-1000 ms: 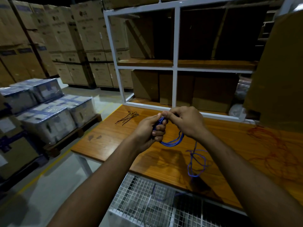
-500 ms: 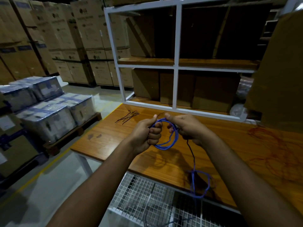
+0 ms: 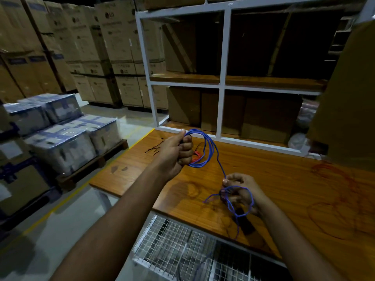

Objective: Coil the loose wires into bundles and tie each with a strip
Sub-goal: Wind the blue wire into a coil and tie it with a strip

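Note:
My left hand [image 3: 178, 152] is raised over the wooden table [image 3: 284, 185] and grips a coil of blue wire [image 3: 207, 149] made of several loops. From the coil a single blue strand runs down and right to my right hand [image 3: 241, 191], which pinches it low near the table's front edge. A loose blue loop hangs around that hand and trails down past the edge. A red wire bundle [image 3: 197, 155] lies on the table just behind the coil. Thin black tie strips [image 3: 154, 149] lie on the table left of my left hand.
Loose red wire [image 3: 341, 199] sprawls over the table's right side. A white shelf frame [image 3: 222, 78] stands along the table's back edge. A wire mesh basket [image 3: 182, 250] sits below the front edge. Wrapped boxes on a pallet [image 3: 67, 142] and stacked cartons fill the left.
My hands have moved apart. The left hand rose with the blue coil, and the right hand slid down and right along the strand toward the front edge.

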Motion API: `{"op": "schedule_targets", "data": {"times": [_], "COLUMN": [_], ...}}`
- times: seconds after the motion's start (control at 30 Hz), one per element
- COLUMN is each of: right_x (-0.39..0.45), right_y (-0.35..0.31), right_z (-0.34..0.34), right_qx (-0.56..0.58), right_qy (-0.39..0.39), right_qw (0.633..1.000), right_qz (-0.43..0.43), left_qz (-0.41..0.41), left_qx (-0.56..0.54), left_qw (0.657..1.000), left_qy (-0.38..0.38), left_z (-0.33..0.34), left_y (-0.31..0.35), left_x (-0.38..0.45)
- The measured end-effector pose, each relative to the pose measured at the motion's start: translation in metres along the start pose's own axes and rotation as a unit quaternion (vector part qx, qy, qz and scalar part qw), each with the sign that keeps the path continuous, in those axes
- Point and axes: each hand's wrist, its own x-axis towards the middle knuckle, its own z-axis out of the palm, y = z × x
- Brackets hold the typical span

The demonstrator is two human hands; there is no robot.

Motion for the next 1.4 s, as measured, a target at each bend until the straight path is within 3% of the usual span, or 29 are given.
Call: {"op": "schedule_targets", "data": {"times": [0.07,0.1,0.2,0.33,0.43,0.5,0.73,0.87,0.97,1.07,1.27,1.33,1.4], "right_x": [0.004,0.003,-0.013,-0.032,-0.036,-0.034,-0.023,-0.013,-0.003,0.003,-0.002,-0.007,-0.011], "right_y": [0.006,0.005,-0.017,-0.040,-0.029,-0.019,-0.006,-0.012,-0.022,-0.038,-0.069,-0.074,-0.080], "right_z": [0.011,0.016,0.031,0.036,0.028,0.022,0.016,0.010,-0.011,-0.025,-0.043,-0.048,-0.056], "right_qx": [-0.176,-0.254,-0.326,-0.224,-0.050,0.031,0.078,-0.088,-0.211,-0.280,-0.270,-0.130,0.031], "right_qy": [0.062,0.053,-0.077,-0.242,-0.252,-0.265,-0.199,-0.082,0.007,0.082,0.071,0.018,-0.060], "right_qw": [0.980,0.961,0.939,0.936,0.966,0.963,0.976,0.990,0.964,0.942,0.951,0.989,0.998], "right_qz": [-0.075,-0.092,-0.074,-0.124,-0.026,0.033,0.035,-0.075,-0.165,-0.165,-0.132,-0.070,0.018], "left_qz": [0.008,0.014,0.029,0.023,0.047,0.063,0.069,0.035,0.028,0.036,0.063,0.071,0.073], "left_qx": [0.015,0.020,0.021,-0.060,-0.109,-0.125,-0.123,-0.086,-0.046,-0.009,0.051,0.070,0.091], "left_qw": [1.000,1.000,0.999,0.997,0.992,0.989,0.990,0.996,0.999,0.999,0.993,0.991,0.989], "left_qy": [0.011,0.016,0.031,0.036,0.042,0.039,0.018,-0.012,0.001,0.028,0.083,0.092,0.094], "left_z": [0.002,0.003,0.003,-0.002,-0.004,-0.007,-0.009,-0.017,-0.025,-0.032,-0.043,-0.047,-0.047], "left_y": [-0.003,-0.005,-0.008,-0.006,0.007,0.017,0.028,0.024,0.021,0.020,0.021,0.023,0.023], "left_x": [0.004,0.006,0.013,0.017,0.018,0.016,0.011,0.009,0.009,0.009,0.009,0.008,0.006]}}
